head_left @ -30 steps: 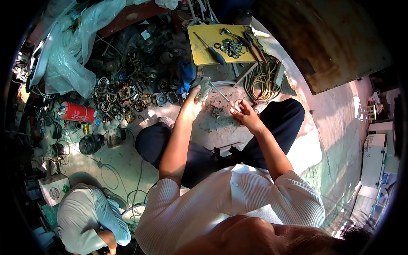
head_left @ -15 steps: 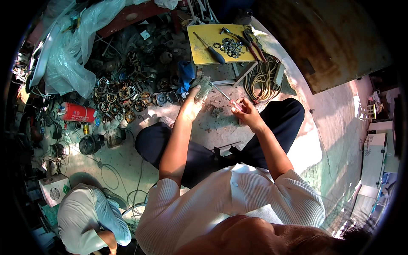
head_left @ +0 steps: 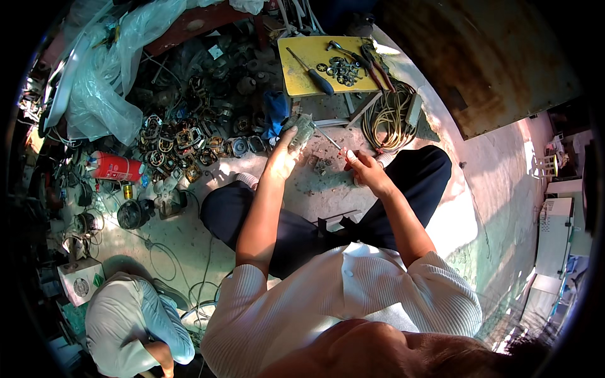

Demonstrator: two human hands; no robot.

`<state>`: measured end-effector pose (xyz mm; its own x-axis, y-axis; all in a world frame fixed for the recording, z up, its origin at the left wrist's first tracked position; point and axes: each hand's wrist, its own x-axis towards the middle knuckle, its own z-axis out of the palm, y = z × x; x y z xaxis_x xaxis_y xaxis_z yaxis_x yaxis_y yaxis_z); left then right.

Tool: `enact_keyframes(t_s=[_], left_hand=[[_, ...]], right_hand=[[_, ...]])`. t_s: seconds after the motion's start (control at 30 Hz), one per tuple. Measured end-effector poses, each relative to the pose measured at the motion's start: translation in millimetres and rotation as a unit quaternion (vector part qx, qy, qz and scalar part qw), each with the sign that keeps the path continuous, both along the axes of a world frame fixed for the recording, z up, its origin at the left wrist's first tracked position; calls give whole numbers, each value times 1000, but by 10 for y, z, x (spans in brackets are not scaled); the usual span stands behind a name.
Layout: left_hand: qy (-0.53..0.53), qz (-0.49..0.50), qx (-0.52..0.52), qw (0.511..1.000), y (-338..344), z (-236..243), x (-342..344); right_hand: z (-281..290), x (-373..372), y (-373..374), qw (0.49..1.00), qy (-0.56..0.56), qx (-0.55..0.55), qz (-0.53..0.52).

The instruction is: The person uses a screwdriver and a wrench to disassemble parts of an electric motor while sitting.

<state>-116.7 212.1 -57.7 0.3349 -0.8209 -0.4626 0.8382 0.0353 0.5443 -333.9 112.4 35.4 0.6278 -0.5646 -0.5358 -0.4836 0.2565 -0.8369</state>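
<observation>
My left hand [head_left: 285, 157] is closed around a dirty grey-green metal part [head_left: 301, 130], perhaps a motor housing, and holds it above the floor in front of my knees. In my right hand [head_left: 365, 170] is a screwdriver [head_left: 328, 138] with a reddish handle. Its shaft slants up and left, and its tip meets the right side of the metal part. My fingers cover most of the handle. Just beyond, a yellow board [head_left: 296, 79] on a low stand carries a second screwdriver [head_left: 311, 72], a hammer [head_left: 350, 53], pliers [head_left: 378, 66] and several small ring-shaped parts [head_left: 343, 71].
A coiled cable [head_left: 391, 123] lies right of the stand, a blue cloth [head_left: 275, 113] to its left. Scattered motor parts [head_left: 183, 142] and a red cylinder [head_left: 115, 166] fill the left. Behind them hangs plastic sheeting [head_left: 101, 94]. Another person [head_left: 129, 321] bends at the lower left.
The fingers of my right hand have shifted on the screwdriver handle, with the thumb now raised further up it. My left hand and the metal part stay in place.
</observation>
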Motion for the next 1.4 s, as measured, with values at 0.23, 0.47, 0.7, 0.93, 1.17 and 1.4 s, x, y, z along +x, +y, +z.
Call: enact_keyframes(t_s=[0.23,0.47,0.7,0.93,1.17,1.4], left_hand=[[39,-8,32,999,2,9,-10],[-3,-4,13,1000,12,-101,64],[22,-10,24,999,-5,-65,31],[29,-6,49,998,-3,-60,25],[8,-15,27,999,0,-5,-12],[8,-19,42,999,18,-1,6]], right_hand=[[-384,-121,-55,904,-50,-421,50],[-61,-1,-99,998,54,-11,30],[-354,-18,-17,964,-181,-189,-40],[-409,-68,-188,985,26,-159,64],[-416,-70,-76,966,-101,-238,17],[-295,-72,-59,927,38,-365,81]])
